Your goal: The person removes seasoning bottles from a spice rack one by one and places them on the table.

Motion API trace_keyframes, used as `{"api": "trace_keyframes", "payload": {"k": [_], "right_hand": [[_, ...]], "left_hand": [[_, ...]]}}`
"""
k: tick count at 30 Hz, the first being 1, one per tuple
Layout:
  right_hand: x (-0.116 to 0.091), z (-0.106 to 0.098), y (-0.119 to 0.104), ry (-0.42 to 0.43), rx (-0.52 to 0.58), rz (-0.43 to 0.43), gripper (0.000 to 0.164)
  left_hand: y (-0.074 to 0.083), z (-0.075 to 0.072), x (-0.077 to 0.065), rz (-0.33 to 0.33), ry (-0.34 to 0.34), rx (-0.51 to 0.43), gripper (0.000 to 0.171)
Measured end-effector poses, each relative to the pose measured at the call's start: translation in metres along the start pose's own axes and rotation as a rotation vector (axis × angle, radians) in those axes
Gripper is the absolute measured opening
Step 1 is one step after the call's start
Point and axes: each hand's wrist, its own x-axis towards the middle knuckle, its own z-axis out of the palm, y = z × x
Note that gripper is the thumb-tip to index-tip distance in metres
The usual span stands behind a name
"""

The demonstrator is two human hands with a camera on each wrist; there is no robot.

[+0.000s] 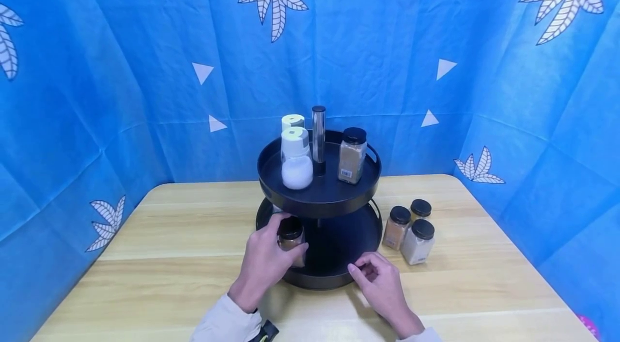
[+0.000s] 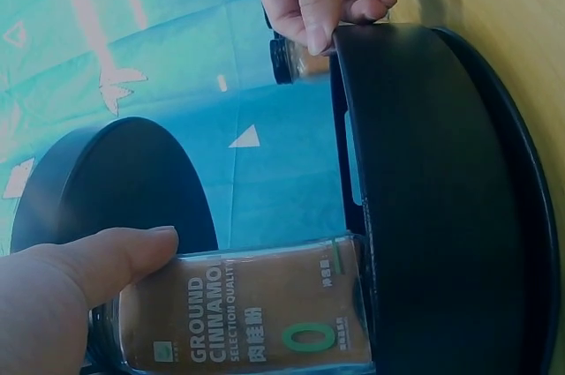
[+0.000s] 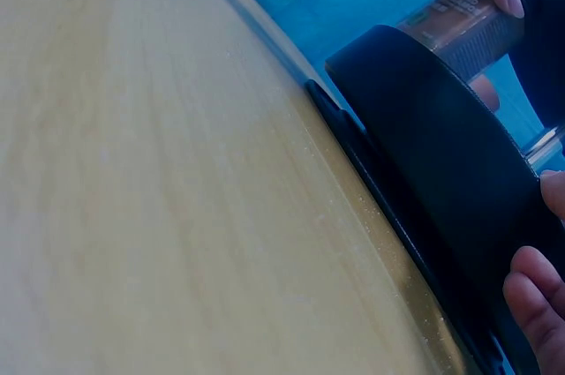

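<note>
My left hand point(image 1: 265, 258) grips a ground cinnamon jar point(image 2: 238, 313) with a black lid and brown powder. The jar stands within the front left of the lower tray of a black two-tier turntable point(image 1: 315, 281), under the upper tray. In the left wrist view its base is right at the tray's rim, and my thumb lies along its upper part. My right hand point(image 1: 380, 283) pinches the lower tray's rim at the front right, thumb on the edge and fingers curled against the outer wall. Another container shows partly behind my left hand, mostly hidden.
On the upper tray stand two white-capped shakers point(image 1: 297, 169) and a brown spice jar point(image 1: 351, 161), around a metal post point(image 1: 318, 137). Several black-lidded jars point(image 1: 417, 245) are grouped on the wooden table point(image 1: 484, 256) right of the turntable. A blue curtain point(image 1: 368, 35) encloses the back and sides.
</note>
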Motion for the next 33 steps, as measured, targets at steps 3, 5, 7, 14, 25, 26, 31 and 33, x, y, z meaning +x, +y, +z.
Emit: {"api": "trace_keyframes", "payload": {"k": [3, 5, 7, 14, 25, 26, 31, 33], "right_hand": [[0.0, 0.0, 0.0, 0.002, 0.002, -0.003, 0.024], [0.0, 0.0, 0.0, 0.0, 0.002, 0.0, 0.024], [0.0, 0.0, 0.0, -0.001, 0.003, 0.001, 0.024], [0.0, 0.0, 0.0, 0.004, 0.005, -0.007, 0.023], [0.001, 0.0, 0.001, 0.004, -0.008, -0.019, 0.023], [0.0, 0.0, 0.001, 0.006, -0.008, -0.019, 0.023], [0.0, -0.001, 0.001, 0.007, 0.014, -0.013, 0.024], [0.0, 0.0, 0.001, 0.004, 0.023, -0.013, 0.023]], "left_hand": [[0.001, -0.001, 0.001, -0.003, -0.003, 0.003, 0.061], [0.002, -0.002, 0.001, -0.011, -0.007, 0.004, 0.061], [0.002, -0.003, 0.001, -0.016, -0.008, 0.004, 0.061], [0.002, -0.005, 0.001, -0.016, -0.001, -0.002, 0.063], [0.003, -0.01, 0.001, 0.006, 0.018, 0.023, 0.06], [0.003, -0.011, 0.002, 0.008, 0.018, 0.024, 0.06], [0.002, -0.013, 0.002, 0.006, 0.018, 0.034, 0.06], [0.001, -0.014, 0.002, 0.0, 0.018, 0.035, 0.06]]}}
